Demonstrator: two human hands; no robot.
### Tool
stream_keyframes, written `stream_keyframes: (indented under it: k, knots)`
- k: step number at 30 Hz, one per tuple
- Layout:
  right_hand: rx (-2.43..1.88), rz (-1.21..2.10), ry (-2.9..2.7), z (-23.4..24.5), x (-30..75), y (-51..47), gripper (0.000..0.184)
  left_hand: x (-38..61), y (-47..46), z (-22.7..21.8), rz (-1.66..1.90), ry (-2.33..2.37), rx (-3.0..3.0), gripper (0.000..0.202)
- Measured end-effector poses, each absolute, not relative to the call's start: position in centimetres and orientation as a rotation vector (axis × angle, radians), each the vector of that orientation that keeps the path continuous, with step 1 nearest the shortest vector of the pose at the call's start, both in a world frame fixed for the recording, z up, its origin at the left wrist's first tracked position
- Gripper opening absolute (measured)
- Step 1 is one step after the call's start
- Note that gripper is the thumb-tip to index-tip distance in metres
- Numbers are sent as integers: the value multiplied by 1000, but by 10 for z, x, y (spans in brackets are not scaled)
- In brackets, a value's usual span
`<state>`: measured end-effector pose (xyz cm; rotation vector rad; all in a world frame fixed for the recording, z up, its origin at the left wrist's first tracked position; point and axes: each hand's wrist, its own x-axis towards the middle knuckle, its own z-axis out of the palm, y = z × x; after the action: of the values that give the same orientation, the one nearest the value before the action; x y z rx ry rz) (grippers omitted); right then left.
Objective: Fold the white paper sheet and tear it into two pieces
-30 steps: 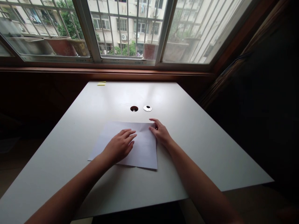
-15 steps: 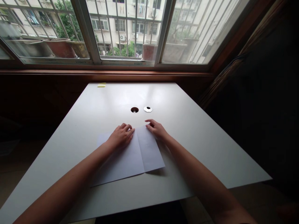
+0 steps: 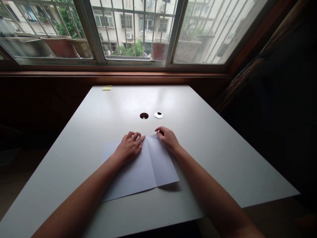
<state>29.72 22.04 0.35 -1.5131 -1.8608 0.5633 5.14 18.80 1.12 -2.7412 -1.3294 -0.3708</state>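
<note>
A white sheet of paper [image 3: 138, 175] lies on the white table with a crease running from its far edge to its near edge. The narrower panel right of the crease tilts up a little and casts a shadow under its near corner. On the larger left part rests my left hand [image 3: 131, 145], palm down with the fingers apart, its fingertips close to the crease's far end. My right hand [image 3: 167, 137] pinches the far right corner of the paper between thumb and forefinger; the other fingers are curled and partly hidden.
Beyond the paper, the white table [image 3: 210, 158] has a round cable hole [image 3: 144, 116] beside a silver ring-shaped cover [image 3: 158, 115]. A yellow sticky note [image 3: 107, 88] is at the far left edge. Behind stands a barred window [image 3: 133, 33]; a dark curtain [image 3: 260, 66] hangs on the right.
My right forefinger, stretched out before, has curled in toward the thumb at the paper's corner. My left hand stays pressed on the sheet. The whole view has shifted slightly.
</note>
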Motion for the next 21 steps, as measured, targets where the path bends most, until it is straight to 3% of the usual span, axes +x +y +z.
stream_keyframes:
  k: [21]
  knots:
    - [-1538,609,-1996,2,300,225,21,51,203,-4,-459,-1290,-2816,44]
